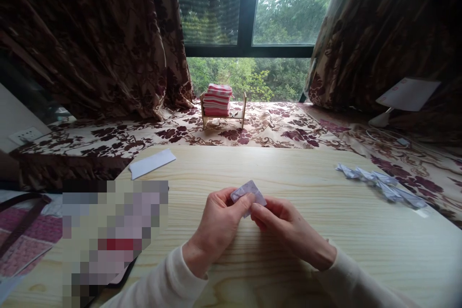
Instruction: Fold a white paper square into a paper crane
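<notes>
A small folded piece of pale lilac paper [249,192] is held just above the light wooden table [296,173]. My left hand [218,224] pinches its left side between thumb and fingers. My right hand [285,228] grips its lower right edge with closed fingers. Both wrists come up from the near edge in cream sleeves. The lower part of the paper is hidden behind my fingers.
A row of several folded paper pieces [380,184] lies at the table's right. A white paper strip [151,162] lies at the far left. A blurred-out patch [111,236] covers the near left. A small wooden rack with striped cloths [218,103] stands on the patterned window ledge.
</notes>
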{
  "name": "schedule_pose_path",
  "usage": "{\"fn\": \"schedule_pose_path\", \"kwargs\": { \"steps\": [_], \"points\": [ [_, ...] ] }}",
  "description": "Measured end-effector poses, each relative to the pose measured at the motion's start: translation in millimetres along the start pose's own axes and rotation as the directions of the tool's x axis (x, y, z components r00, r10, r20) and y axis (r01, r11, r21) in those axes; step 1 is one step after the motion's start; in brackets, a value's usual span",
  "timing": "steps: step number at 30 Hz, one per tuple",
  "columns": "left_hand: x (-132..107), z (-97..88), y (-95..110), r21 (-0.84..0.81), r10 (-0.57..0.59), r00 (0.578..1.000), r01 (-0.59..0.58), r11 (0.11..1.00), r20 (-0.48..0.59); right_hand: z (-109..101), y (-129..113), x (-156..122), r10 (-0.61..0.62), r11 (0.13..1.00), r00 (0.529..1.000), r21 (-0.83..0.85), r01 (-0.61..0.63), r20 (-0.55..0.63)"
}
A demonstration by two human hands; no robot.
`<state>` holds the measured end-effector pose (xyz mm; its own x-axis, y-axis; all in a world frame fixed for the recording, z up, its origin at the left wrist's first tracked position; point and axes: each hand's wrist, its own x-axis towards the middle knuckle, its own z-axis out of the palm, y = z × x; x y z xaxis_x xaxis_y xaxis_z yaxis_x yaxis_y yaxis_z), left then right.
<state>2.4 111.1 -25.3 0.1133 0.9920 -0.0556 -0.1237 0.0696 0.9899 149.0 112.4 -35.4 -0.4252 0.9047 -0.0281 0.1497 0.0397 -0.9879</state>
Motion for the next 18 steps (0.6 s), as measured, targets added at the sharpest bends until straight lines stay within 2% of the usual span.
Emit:
{"fn": "schedule_pose_path", "kwargs": {
  "steps": [4, 8, 11, 14, 18],
  "points": [
    [-1.8, 3.1, 1.4, -0.072, -0.034, 0.999, 0.037, 0.997, 0.042, 4.6, -1.3, -1.3, -0.045, 0.999, 0.999, -0.005, 0.045, -0.026],
    [0.3, 1.7, 0.2, -0.128, -0.123, 0.989, 0.132, 0.983, 0.080, 0.6, -2.4, 1.0, 0.021, 0.999, 0.999, -0.048, -0.023, -0.039],
    [2.3, -1.3, -1.3, -0.038, -0.089, 0.992, 0.093, 0.995, 0.088, -7.4, -3.1, 2.8, -0.023, 0.992, 0.993, -0.125, 0.009, -0.112],
    [2.9, -2.3, -2.3, 0.020, -0.078, 0.989, 0.076, 0.997, 0.127, -12.6, -2.8, 4.1, -0.059, 0.994, 0.977, -0.105, 0.038, -0.206],
    [2.3, -0.2, 0.0, -0.048, -0.089, 0.985, 0.097, 0.994, 0.146, -12.7, -1.9, 4.8, -0.071, 0.997, 0.969, -0.042, 0.062, -0.238]
  ]
}}
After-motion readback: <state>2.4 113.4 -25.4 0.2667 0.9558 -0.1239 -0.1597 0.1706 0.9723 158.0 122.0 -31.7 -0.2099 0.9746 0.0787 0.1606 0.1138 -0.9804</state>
